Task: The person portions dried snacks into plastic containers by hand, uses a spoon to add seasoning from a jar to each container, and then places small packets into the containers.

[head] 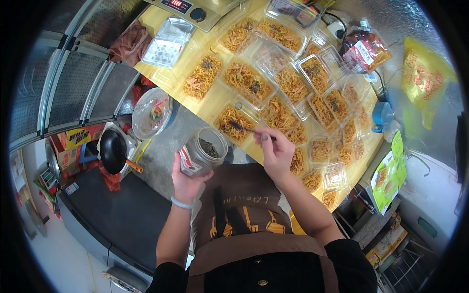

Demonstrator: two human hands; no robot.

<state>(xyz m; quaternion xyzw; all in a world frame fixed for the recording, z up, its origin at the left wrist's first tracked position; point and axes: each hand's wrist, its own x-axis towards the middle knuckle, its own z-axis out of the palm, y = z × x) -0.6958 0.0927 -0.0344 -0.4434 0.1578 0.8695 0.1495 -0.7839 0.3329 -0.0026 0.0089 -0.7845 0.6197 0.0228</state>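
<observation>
My left hand (189,178) grips a clear jar (196,155), tilted with its mouth up, holding dark dried flakes (209,147). In my right hand (274,150) is a small dark spoon (247,129), its bowl over the noodles in a clear plastic tray (235,124) near the table's front edge. Dark flakes lie on those noodles around the spoon. Just beyond stands another tray of noodles (247,81) topped with dark flakes and pink strips. To its left is one more noodle portion (202,77) with similar toppings.
Several more noodle boxes crowd the wooden table (168,82) to the right. An empty clear box (167,43) and an induction cooker (190,13) stand at the far left. A lined bin (152,113) and a black frying pan (113,151) are left of the table.
</observation>
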